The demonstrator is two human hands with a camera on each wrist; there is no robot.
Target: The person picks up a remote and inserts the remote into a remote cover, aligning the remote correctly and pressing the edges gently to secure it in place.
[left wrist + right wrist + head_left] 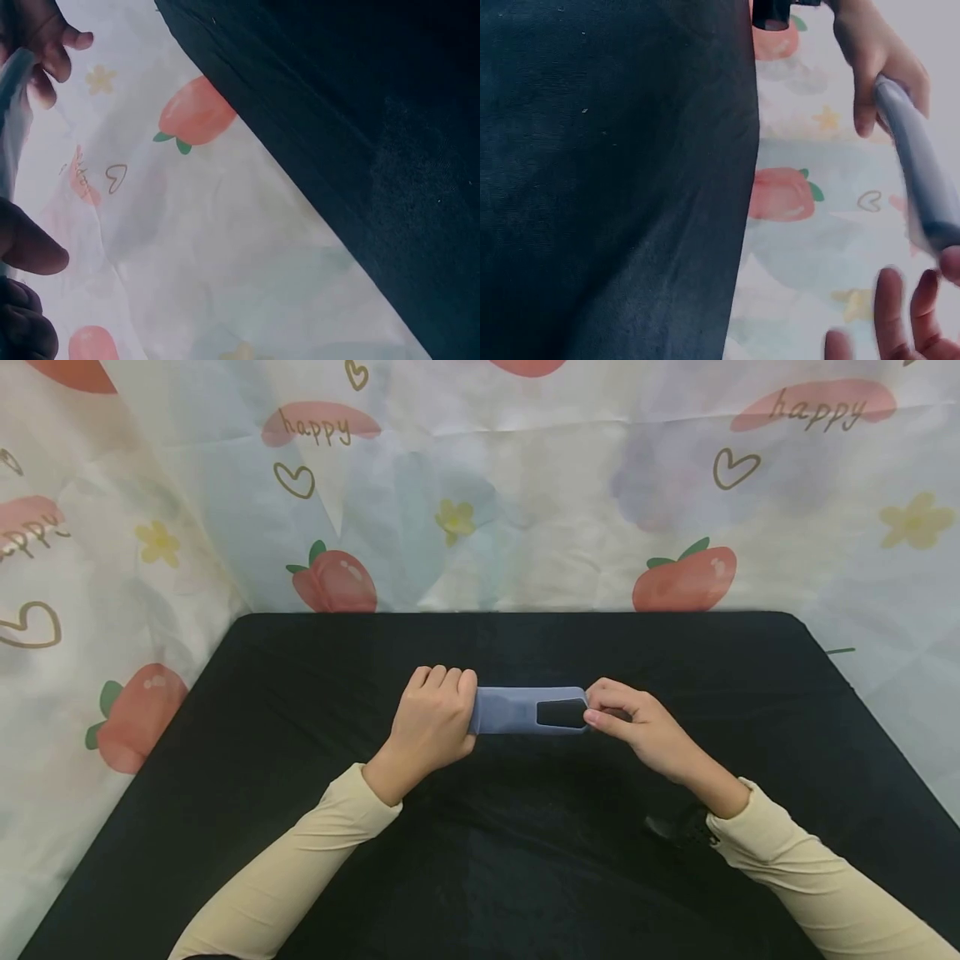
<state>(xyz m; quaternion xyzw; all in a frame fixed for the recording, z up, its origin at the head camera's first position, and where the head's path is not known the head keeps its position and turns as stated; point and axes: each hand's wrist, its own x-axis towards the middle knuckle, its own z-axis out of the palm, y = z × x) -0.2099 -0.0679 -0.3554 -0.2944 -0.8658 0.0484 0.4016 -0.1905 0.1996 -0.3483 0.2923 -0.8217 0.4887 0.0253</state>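
Note:
A flat blue-grey case-like piece [506, 710] with a dark rectangular area near its right end is held level above the black table. My left hand [438, 718] grips its left end, knuckles up, covering that end. At the opposite end, the thumb and fingers of my right hand [637, 722] pinch the edge. In the right wrist view, the piece [922, 161] appears edge-on, running from the left hand [889, 64] down to the right fingertips. Only a sliver of the piece [10, 112] shows in the left wrist view. What exactly it is, I cannot tell.
A black cloth covers the table [480, 860]. Behind and at the sides hangs a pale curtain [525, 485] printed with strawberries, hearts and flowers. A dark strap-like item [686, 827] sits by the right sleeve cuff.

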